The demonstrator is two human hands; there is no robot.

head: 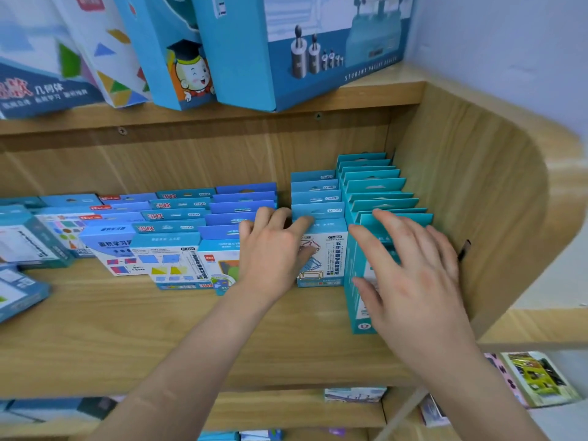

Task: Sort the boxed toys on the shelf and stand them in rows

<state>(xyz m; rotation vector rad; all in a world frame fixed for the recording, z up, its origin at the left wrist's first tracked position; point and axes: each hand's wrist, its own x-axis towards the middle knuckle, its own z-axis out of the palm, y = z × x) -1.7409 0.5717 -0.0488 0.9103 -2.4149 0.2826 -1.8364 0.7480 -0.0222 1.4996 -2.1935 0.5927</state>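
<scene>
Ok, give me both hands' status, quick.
Left hand: open, fingers spread over the box tops, gripping nothing.
Right hand: open, flat against the front teal box of the rightmost row, not clasping it.

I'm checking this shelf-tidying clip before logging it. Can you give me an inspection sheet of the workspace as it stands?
Surface: wooden shelf, front part bare.
Job's things: teal row upright against the right wall; CY-0131 row beside it; further blue rows to the left.
Clutter: loose boxes lying at the far left edge, not in rows.
Grippers: left hand open, between two rows, fingers on the box tops; right hand open, spread over the front teal box.
Cables: nothing seen.
Surroundings: large boxes on the shelf above; more items on the shelf below.
</scene>
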